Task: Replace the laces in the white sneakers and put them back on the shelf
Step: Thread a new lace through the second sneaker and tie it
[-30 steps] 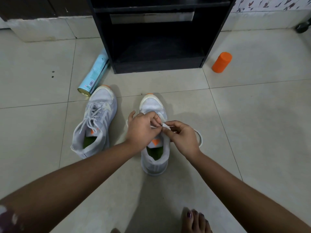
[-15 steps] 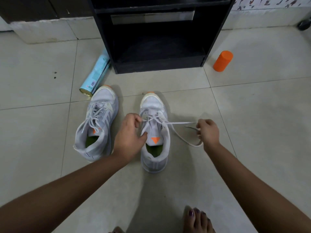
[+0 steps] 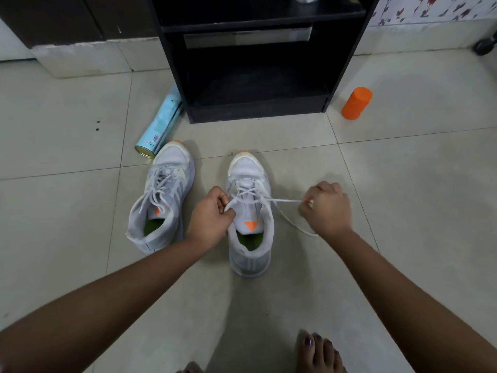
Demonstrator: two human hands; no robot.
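Note:
Two white sneakers stand side by side on the tiled floor, toes toward the shelf. The left sneaker [image 3: 161, 200] is laced, its laces lying loose. The right sneaker [image 3: 250, 211] has a white lace [image 3: 285, 201] threaded through its lower eyelets. My left hand [image 3: 212, 214] pinches the lace at the sneaker's left side, by the tongue. My right hand [image 3: 326, 208] grips the other end of the lace, pulled taut to the right, with slack looping under the wrist. The black shelf [image 3: 258, 60] stands just beyond the shoes.
A light-blue spray can [image 3: 161, 125] lies on the floor against the shelf's left side, near the left sneaker's toe. An orange cylinder [image 3: 356, 103] stands right of the shelf. My bare toes [image 3: 320, 354] show at the bottom edge.
My hands, which met over the right sneaker's tongue, have parted: the right hand drew the lace out to the right and the left hand stayed at the shoe's left side.

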